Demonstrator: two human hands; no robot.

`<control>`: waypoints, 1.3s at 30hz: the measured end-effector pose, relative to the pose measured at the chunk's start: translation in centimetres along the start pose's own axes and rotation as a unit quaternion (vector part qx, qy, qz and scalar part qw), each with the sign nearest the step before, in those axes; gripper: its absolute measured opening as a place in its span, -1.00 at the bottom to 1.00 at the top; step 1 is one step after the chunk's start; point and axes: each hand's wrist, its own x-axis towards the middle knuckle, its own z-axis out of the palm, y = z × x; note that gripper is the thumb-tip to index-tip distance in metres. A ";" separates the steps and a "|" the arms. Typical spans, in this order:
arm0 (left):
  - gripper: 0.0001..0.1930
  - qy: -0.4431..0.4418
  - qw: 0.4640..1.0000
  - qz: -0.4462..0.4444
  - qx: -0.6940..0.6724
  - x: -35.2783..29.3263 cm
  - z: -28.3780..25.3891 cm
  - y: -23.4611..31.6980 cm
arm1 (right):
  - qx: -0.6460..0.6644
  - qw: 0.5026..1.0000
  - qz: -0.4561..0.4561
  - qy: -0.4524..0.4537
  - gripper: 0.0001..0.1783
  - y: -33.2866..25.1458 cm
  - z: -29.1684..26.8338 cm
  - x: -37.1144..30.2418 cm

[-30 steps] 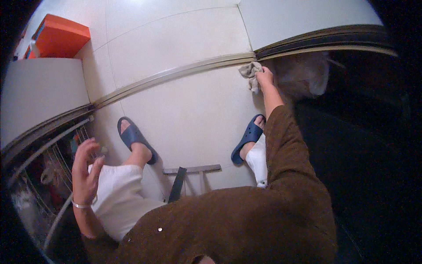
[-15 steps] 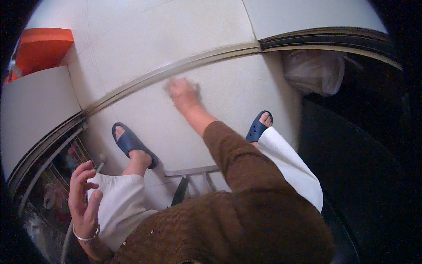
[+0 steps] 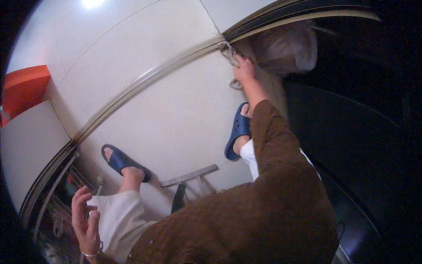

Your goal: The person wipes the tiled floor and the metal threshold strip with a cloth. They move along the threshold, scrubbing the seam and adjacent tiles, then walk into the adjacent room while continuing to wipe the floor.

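My right hand (image 3: 245, 70) reaches forward and grips a crumpled grey cloth (image 3: 228, 52). The cloth lies at the right end of the long metal floor track (image 3: 154, 71), by the edge of the sliding door frame. Part of it hangs out below my fingers onto the pale tiled floor (image 3: 171, 114). At the lower left my left hand (image 3: 85, 222), with a bangle at the wrist, hangs in the air beside my left leg. Its fingers are loosely bent and apart, with nothing in them.
Blue slippers (image 3: 123, 163) are on my feet, set wide apart. A low grey metal frame (image 3: 189, 175) stands between my legs. To the right is a translucent plastic bag (image 3: 303, 50) near a dark cabinet. An orange box (image 3: 27, 88) sits far left, above wire shelving (image 3: 66, 189).
My right hand has swept to the right along the floor track, bringing the cloth to its right end. The view has shifted right. My left hand keeps nearly the same pose.
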 end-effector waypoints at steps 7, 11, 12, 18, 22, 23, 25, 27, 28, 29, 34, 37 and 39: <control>-0.60 -0.008 1.000 0.015 -0.023 -0.4 0.2 2.4 | 0.205 0.970 -0.045 -0.123 -0.78 -12.4 7.5 -16.4; -0.61 -0.026 0.999 0.022 -0.022 0.2 1.0 2.1 | 0.112 0.933 -0.233 -0.250 -0.67 -13.6 8.1 -19.8; -0.61 -0.028 0.999 0.036 -0.009 0.2 0.7 1.7 | 0.149 0.915 -0.230 -0.296 -0.68 -14.1 7.6 -19.8; -0.63 0.004 1.000 0.010 -0.017 0.2 0.5 0.5 | 0.173 0.973 -0.001 0.156 -0.78 -4.4 1.5 -4.3; -0.63 -0.007 1.000 -0.007 -0.002 1.0 0.8 1.1 | 0.197 0.973 0.120 0.012 -0.47 -2.8 -2.4 4.7; -0.62 -0.014 1.000 -0.010 0.015 1.2 0.8 1.3 | 0.180 0.976 0.107 -0.057 -0.43 -3.3 -2.4 6.3; -0.63 -0.022 0.999 -0.025 0.020 1.4 0.7 1.8 | 0.126 0.984 0.082 -0.095 -0.42 -2.0 -1.3 7.9; -0.63 -0.043 0.999 -0.013 -0.021 2.3 1.4 0.8 | -0.001 0.997 0.055 -0.060 -0.41 4.1 2.0 11.4; -0.63 -0.057 0.998 -0.008 -0.022 2.8 1.5 0.2 | -0.098 0.994 0.035 -0.022 -0.42 7.4 3.6 12.1; -0.63 -0.039 0.999 -0.024 0.000 1.9 0.9 0.6 | 0.017 0.998 0.055 -0.038 -0.49 2.9 4.9 10.1; -0.63 -0.050 0.999 -0.012 -0.009 3.2 2.7 4.8 | 0.171 0.979 0.091 0.068 -0.72 1.8 7.3 1.6; -0.64 -0.034 0.999 -0.023 0.000 3.3 3.8 6.0 | 0.186 0.980 0.010 -0.074 -0.75 -3.9 8.5 -6.5; -0.65 -0.040 0.999 -0.012 0.013 3.5 4.9 8.1 | 0.166 0.958 -0.133 -0.191 -0.78 -6.7 8.6 -9.7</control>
